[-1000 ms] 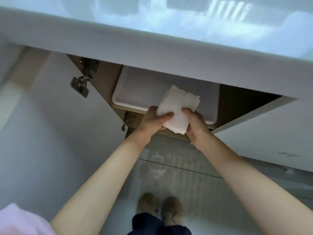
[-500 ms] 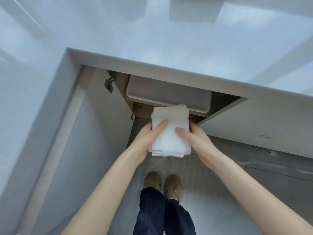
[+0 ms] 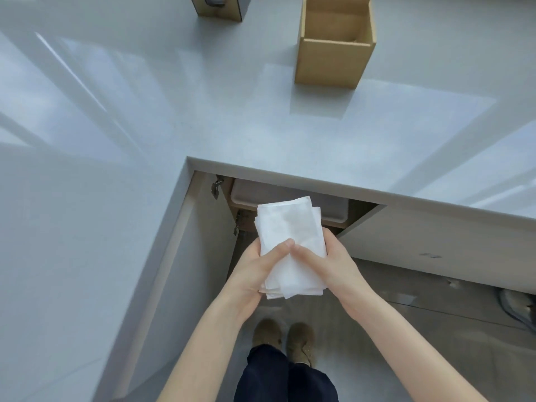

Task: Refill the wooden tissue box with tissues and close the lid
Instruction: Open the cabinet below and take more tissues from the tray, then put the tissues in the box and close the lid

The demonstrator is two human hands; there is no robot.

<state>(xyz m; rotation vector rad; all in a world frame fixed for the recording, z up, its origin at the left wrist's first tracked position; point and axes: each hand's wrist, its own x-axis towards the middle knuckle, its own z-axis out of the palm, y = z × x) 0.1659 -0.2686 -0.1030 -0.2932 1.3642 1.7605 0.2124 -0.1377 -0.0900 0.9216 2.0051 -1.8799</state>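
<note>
Your left hand (image 3: 251, 273) is clamped on the left edge of the tissue stack (image 3: 290, 245) with the thumb across the top, and your right hand (image 3: 333, 266) grips the right edge, both just below the countertop lip (image 3: 290, 177) in front of the open cabinet (image 3: 359, 211). The wooden tissue box (image 3: 333, 53) stands lidless up on the counter, well apart to the right, bare surface all around it. Something wooden (image 3: 217, 8) is cut off at the top edge.
</note>
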